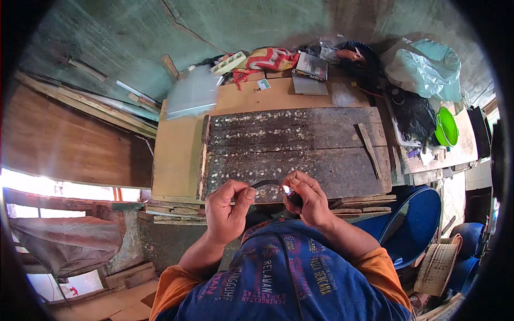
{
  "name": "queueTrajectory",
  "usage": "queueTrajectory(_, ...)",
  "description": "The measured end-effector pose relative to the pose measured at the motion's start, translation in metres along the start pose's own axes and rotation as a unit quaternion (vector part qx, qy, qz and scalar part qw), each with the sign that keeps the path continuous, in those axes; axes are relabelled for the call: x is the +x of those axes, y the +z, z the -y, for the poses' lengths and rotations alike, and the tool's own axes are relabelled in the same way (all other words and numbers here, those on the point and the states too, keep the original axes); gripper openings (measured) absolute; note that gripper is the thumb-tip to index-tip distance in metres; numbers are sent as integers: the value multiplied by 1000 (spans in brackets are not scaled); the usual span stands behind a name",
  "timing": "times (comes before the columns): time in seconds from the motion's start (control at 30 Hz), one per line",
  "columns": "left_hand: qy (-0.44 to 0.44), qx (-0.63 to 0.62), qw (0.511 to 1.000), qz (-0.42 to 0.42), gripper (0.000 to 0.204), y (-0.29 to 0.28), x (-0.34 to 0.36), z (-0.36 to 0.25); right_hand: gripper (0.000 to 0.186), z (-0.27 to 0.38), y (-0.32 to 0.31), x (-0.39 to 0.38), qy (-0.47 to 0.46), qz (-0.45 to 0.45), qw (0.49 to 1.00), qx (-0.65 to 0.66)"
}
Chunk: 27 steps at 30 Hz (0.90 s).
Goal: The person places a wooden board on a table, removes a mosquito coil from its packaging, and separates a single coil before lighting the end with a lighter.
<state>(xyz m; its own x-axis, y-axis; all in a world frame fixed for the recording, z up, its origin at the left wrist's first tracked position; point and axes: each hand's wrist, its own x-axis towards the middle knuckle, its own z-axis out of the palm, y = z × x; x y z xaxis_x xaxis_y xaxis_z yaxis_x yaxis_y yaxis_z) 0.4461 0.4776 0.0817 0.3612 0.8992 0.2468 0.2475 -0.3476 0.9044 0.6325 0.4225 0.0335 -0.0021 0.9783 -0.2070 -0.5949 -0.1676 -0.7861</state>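
Note:
My left hand (229, 209) is closed, pinching one end of a thin dark curved strip (267, 182) between thumb and fingers. The strip arches across to my right hand (310, 199), which is curled around a small dark lighter (294, 200). A bright flame (287, 190) glows at the lighter's top, close to the strip's right end. Whether the right fingers also grip the strip is hidden. Both hands are raised in front of my body, over the near edge of a dark plank board (337, 160) speckled with pale round bits on its left half.
A loose wooden stick (368, 150) lies on the board's right side. Behind are a clear plastic sheet (194, 93), a power strip (228, 63) and a patterned cloth (272, 59). To the right stand a green basin (446, 128), a plastic bag (428, 67) and a blue drum (423, 219).

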Motion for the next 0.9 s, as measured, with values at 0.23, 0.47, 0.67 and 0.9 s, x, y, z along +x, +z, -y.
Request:
queueTrajectory(0.23, 16, 1, 1000, 17, 19, 0, -3, 3, 23, 3, 1, -5, 27, -15, 1000, 0)
queueTrajectory(0.47, -4, -33, 999, -7, 15, 4, -4, 3, 21, 10, -1, -9, 64, 1, 998, 4)
queueTrajectory(0.67, 10, -9, 1000, -3, 16, 4, -2, -2, 21, 10, -1, -10, 59, -6, 998, 8)
queueTrajectory(0.9, 10, -8, 1000, 13, 19, 2, -3, -3, 21, 12, -2, -10, 56, 8, 998, -2)
